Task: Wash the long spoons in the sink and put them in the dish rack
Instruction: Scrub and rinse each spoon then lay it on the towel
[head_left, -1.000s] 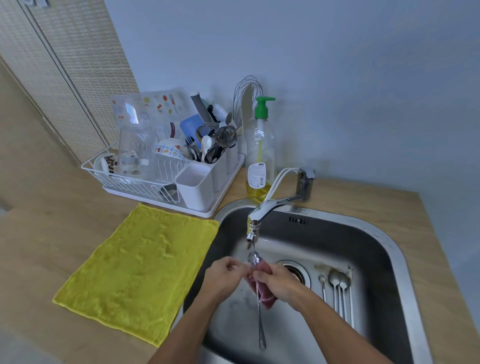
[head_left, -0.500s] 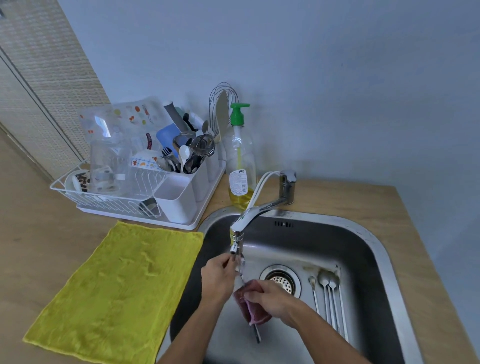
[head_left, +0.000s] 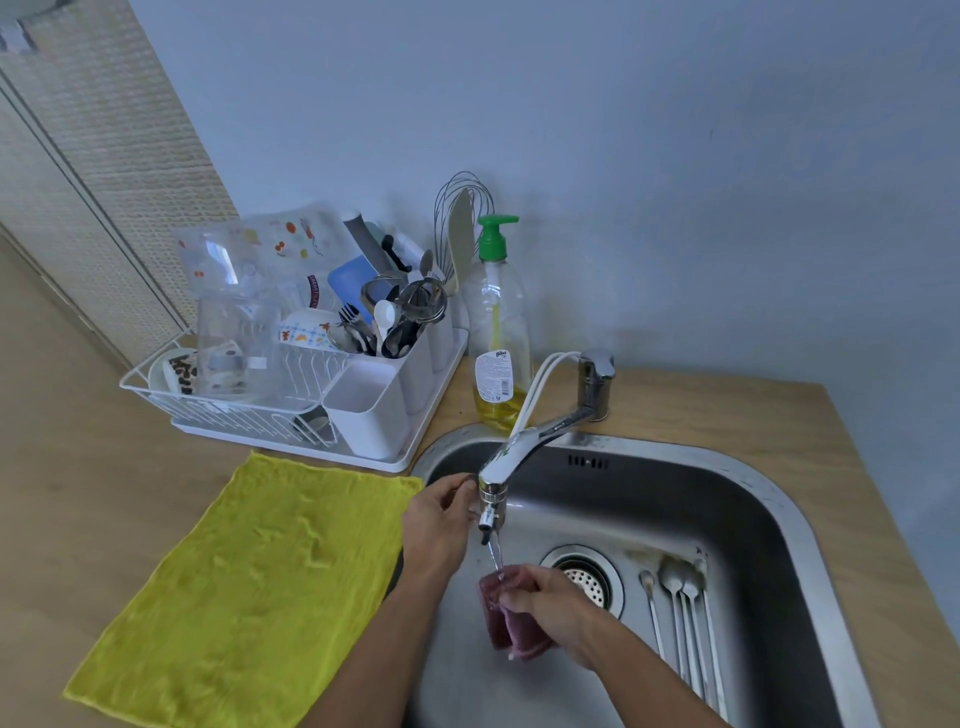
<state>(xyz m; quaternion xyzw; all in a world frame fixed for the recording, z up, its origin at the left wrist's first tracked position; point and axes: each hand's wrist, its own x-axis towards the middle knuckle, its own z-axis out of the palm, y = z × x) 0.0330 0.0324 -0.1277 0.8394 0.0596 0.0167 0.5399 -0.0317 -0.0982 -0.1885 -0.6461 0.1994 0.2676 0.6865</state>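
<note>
The right hand (head_left: 545, 603) is clamped around a dark pink cloth (head_left: 511, 629) under the tap (head_left: 524, 447), in its stream. The left hand (head_left: 441, 525) curls its fingers beside the tap's nozzle, and whether it holds anything cannot be told. The long spoons (head_left: 671, 576) lie side by side on the sink (head_left: 727, 499) floor, right of the tap — the dish rack (head_left: 156, 382) stands to the tap's left.

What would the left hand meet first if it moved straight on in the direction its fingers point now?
Most likely the tap spout: the left hand points forward and to the right, with its fingertips close beside the spout's nozzle. Whether they touch it I cannot tell; depth is unclear.
</note>
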